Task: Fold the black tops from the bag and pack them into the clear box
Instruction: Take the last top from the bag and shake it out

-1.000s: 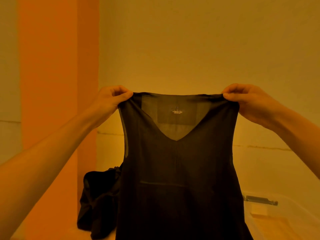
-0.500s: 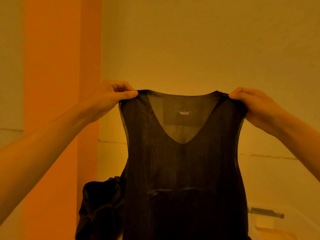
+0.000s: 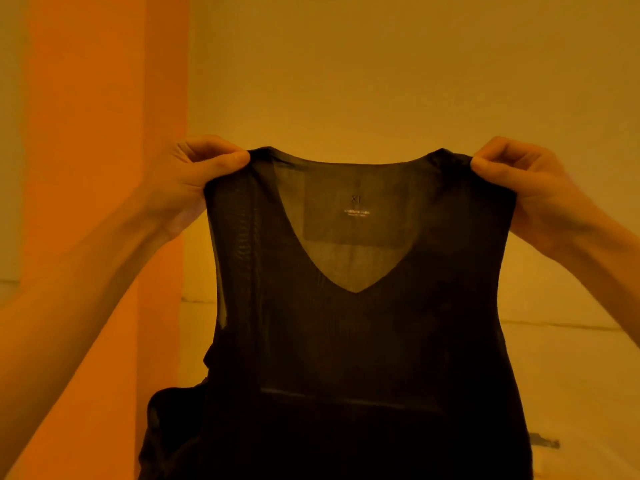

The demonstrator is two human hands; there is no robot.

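One black top (image 3: 363, 341) hangs in the middle of the frame, held up by its two shoulders and spread flat towards the camera. It is sleeveless with a deep V neck, and the cloth is thin enough for light to pass through near the neck and along the left armhole. One square label (image 3: 356, 216) sits inside the back of the neck with two short lines of pale lettering, too small to read. The hem runs out of the frame at the bottom.

Two bare hands hold it. The left hand (image 3: 194, 181), left of centre, pinches the left shoulder strap between thumb and curled fingers. The right hand (image 3: 526, 188), at the right, pinches the other strap the same way. Both forearms come in from the lower corners.

One dark bundle (image 3: 166, 434) lies at the lower left, partly behind the top; whether it is a bag or more cloth cannot be told. One small grey clip (image 3: 545, 442) shows at the lower right. One broad orange band (image 3: 86, 202) runs down the left side, beside a plain yellowish wall (image 3: 381, 64)
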